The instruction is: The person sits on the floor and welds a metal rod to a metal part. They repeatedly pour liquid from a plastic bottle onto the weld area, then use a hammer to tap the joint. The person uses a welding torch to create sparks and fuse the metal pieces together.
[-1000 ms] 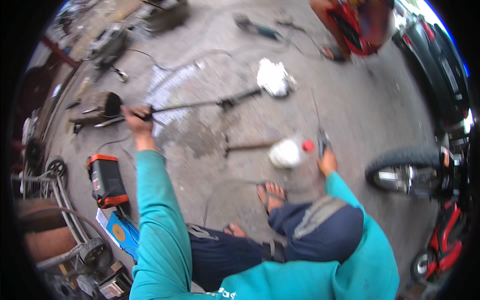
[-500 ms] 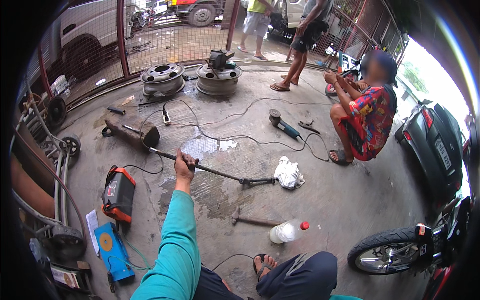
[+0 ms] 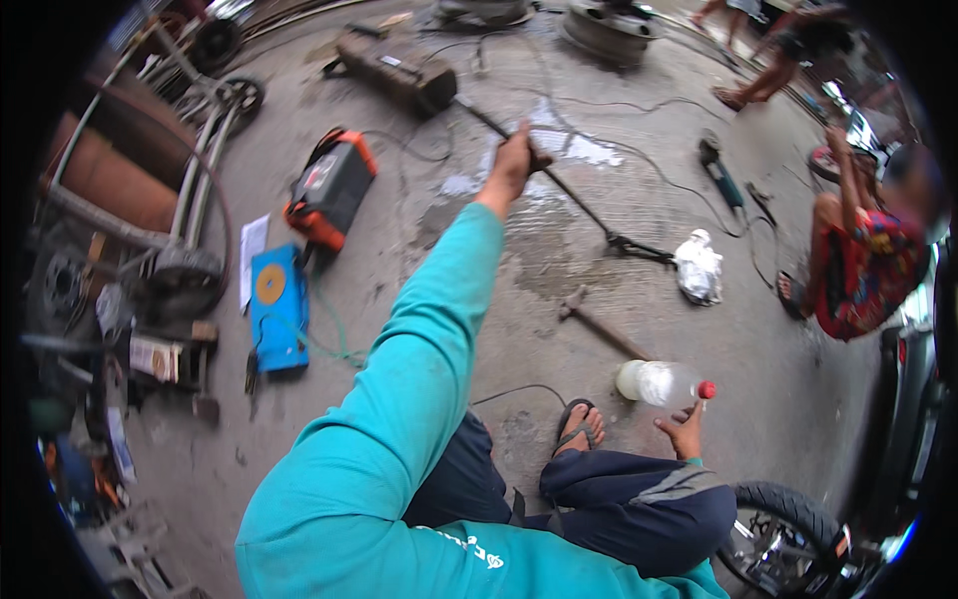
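Observation:
My left hand [image 3: 516,165] is closed around a long dark metal rod [image 3: 582,203]. One end of the rod reaches the brown log-like block [image 3: 397,72]. Its other, jointed end lies by a crumpled white cloth [image 3: 699,268]. My right hand [image 3: 685,431] is beside a clear plastic bottle [image 3: 661,382] with a red cap, thumb and fingers apart. A fingertip is close to the cap; whether it touches, I cannot tell. A hammer [image 3: 607,330] with a wooden handle lies on the concrete between the rod and the bottle.
Left of me are an orange-and-black machine [image 3: 334,190], a blue box [image 3: 280,307] and a metal trolley [image 3: 190,200]. An angle grinder [image 3: 720,172] and its cord lie ahead right, near a crouching person [image 3: 868,250]. A motorcycle wheel [image 3: 783,534] is at my lower right.
The view has tipped down and shifted left. My right hand has come into view beside the bottle. My left hand still grips the rod.

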The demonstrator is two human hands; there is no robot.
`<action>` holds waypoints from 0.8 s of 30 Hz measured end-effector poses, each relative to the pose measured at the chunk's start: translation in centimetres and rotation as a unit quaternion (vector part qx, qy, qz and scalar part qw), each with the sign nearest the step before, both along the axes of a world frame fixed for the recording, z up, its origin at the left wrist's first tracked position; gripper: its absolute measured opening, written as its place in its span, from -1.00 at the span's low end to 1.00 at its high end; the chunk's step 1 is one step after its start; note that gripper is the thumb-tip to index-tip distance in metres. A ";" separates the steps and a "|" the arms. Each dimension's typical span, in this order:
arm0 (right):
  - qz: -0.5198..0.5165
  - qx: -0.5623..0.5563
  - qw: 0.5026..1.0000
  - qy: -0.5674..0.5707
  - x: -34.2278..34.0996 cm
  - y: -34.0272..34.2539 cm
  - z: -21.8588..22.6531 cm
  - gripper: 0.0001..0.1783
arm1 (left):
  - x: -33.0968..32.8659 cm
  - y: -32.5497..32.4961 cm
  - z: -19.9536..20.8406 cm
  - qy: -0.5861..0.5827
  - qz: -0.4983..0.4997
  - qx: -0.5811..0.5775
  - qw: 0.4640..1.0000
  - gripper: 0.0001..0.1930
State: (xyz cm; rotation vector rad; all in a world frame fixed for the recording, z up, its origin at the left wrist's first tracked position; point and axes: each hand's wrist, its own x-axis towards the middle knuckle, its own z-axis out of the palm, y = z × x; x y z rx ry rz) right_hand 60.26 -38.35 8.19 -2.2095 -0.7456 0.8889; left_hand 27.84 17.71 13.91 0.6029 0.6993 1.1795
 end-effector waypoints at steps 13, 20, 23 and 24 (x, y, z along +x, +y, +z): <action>0.111 0.063 0.992 -0.010 -1.6 3.3 -3.8 -0.43 | 3.2 -6.2 4.1 0.060 0.040 0.053 0.996 -0.45; 0.102 0.109 0.989 -0.015 -2.5 6.8 -3.0 -0.33 | 0.8 -3.5 2.1 0.069 -0.001 0.024 0.997 -0.55; 0.093 0.155 0.983 0.012 -2.0 7.9 -3.5 -0.22 | -0.5 -2.2 0.8 0.050 -0.054 0.039 0.997 -0.57; 0.081 0.159 0.984 0.026 -1.4 7.7 -3.3 -0.18 | -0.1 -2.6 1.0 0.057 -0.057 0.017 0.997 -0.58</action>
